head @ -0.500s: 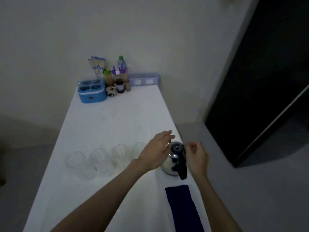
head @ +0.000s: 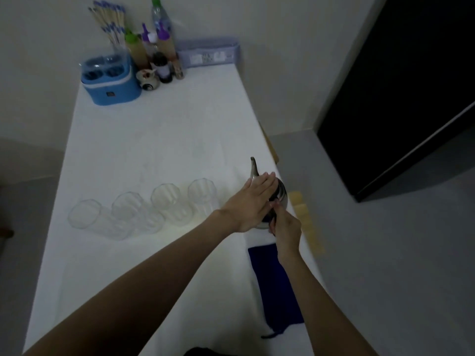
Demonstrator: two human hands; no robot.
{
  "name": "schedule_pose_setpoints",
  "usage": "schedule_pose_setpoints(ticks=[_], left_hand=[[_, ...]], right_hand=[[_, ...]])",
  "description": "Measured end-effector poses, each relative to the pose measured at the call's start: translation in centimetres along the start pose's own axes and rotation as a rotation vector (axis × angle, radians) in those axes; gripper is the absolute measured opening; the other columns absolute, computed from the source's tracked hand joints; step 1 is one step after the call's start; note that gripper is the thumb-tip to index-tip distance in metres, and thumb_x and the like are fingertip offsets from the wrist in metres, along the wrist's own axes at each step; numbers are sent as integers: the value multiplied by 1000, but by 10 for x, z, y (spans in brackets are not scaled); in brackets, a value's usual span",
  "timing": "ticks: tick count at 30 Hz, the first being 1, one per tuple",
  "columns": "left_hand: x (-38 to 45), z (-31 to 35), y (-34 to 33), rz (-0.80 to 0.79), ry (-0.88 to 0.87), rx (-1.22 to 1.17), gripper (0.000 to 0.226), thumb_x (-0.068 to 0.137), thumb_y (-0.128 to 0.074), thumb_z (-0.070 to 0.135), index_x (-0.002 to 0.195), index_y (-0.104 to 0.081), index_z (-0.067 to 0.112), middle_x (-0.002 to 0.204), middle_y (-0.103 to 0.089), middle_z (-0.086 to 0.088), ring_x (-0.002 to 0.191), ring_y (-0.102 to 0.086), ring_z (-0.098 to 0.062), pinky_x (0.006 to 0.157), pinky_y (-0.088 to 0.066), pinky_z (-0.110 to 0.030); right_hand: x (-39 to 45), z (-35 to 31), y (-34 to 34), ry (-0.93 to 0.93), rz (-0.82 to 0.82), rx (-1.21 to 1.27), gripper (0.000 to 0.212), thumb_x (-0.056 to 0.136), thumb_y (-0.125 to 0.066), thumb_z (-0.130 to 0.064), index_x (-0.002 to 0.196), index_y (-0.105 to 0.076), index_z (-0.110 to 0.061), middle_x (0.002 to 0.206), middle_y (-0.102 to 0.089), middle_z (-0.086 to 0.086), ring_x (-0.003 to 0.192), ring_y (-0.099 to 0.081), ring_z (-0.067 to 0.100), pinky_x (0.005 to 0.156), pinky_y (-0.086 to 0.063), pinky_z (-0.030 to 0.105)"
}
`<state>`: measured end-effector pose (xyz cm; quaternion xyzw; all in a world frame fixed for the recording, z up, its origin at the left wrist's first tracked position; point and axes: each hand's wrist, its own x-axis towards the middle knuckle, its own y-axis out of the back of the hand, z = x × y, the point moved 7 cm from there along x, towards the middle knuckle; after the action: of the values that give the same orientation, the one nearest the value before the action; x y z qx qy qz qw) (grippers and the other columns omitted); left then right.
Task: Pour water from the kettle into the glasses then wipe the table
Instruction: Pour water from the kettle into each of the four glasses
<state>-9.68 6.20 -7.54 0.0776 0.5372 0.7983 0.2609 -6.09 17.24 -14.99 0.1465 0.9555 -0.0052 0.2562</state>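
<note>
White cloth covers the long table (head: 154,140), which stands against a pale wall in a dim room. At its right edge stands the kettle (head: 279,194), spout pointing away from the person. The right hand (head: 285,227) is clenched around the dark handle; the left hand (head: 253,204) lies flat on the lid, fingers stretched out and holding nothing. I judge this as the start of the pouring step: the kettle is gripped but not yet tipped. Four glasses (head: 164,209) stand in a row just left of it and look empty. The next move needs a lift and a turn to the left toward the nearest glass. A blue cloth (head: 277,291) waits near the front edge for the wiping. Bottles (head: 154,52) and a blue holder (head: 110,80) stand far at the back, well apart, so nothing blocks the way.
</note>
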Motion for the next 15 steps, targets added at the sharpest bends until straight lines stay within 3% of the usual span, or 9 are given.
schedule_pose_setpoints(ticks=[5,10,15], left_hand=[[-1,2,-2,-12,2,34,58,104,-24,31,152,-4,7,162,3,-8,149,7,-19,118,3,-33],[-1,9,4,-52,11,93,59,103,-21,34,152,-4,6,162,1,-11,150,7,-21,121,-4,-40],[-23,30,36,93,-20,42,59,103,-25,34,152,-6,7,162,-1,-11,150,6,-20,122,-1,-37]], right_hand=[[-1,0,2,-35,17,230,51,90,-73,-25,43,-53,-25,48,-42,-5,49,-33,8,54,-28,24],[-7,-16,11,24,24,265,46,90,-73,-21,46,-63,-26,49,-48,-5,48,-38,8,53,-32,24],[-35,-52,18,80,4,239,49,89,-72,-23,42,-64,-30,48,-51,-11,52,-41,7,55,-35,23]])
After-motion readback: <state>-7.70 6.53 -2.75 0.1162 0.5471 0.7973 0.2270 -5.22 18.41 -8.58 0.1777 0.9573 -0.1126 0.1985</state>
